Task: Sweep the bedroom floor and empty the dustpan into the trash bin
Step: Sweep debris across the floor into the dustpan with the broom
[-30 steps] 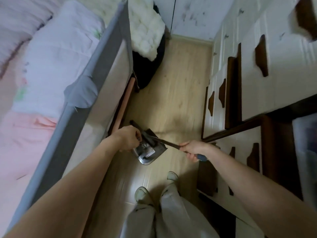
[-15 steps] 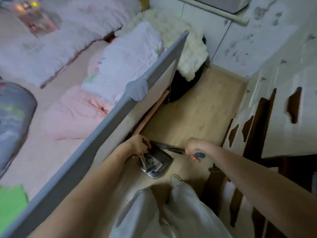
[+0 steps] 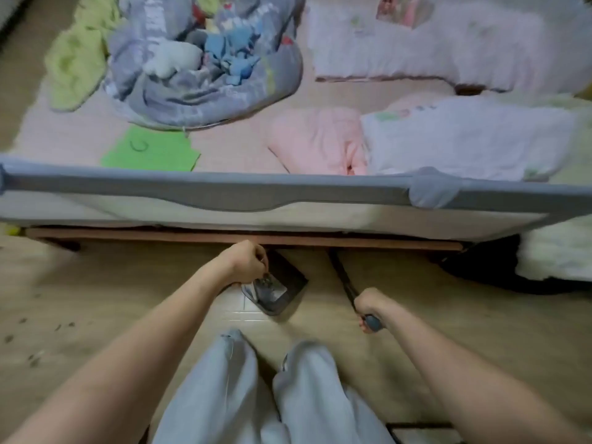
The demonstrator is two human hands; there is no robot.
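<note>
The view has swung round within the last second: a moment ago it looked along the floor strip between bed and drawers, and now it faces the bed [image 3: 288, 193] side-on. The broom [image 3: 341, 274], which lay across the dustpan [image 3: 277, 291] with both hands close together, now points away from the person, its dark shaft running under the bed frame, and the hands have drawn apart. That reads as a switch to sweeping out from under the bed, so the task looks early to midway; emptying into a bin is not yet in hand, and no bin shows.

The left hand [image 3: 248, 262] is clenched on the dustpan's upright handle, next to the bed's wooden rail. The right hand [image 3: 368, 310] is fisted around the broom's blue grip end. The broom head is hidden under the bed.

The dustpan is a dark, shallow scoop with a glossy inside and some pale scraps in it, resting on the floor [image 3: 96, 299]. The floor is light wood-look laminate, smooth, with dark specks scattered at the left. The bed's rail is padded grey fabric over a mesh panel; soft crumpled blankets lie on top.
</note>
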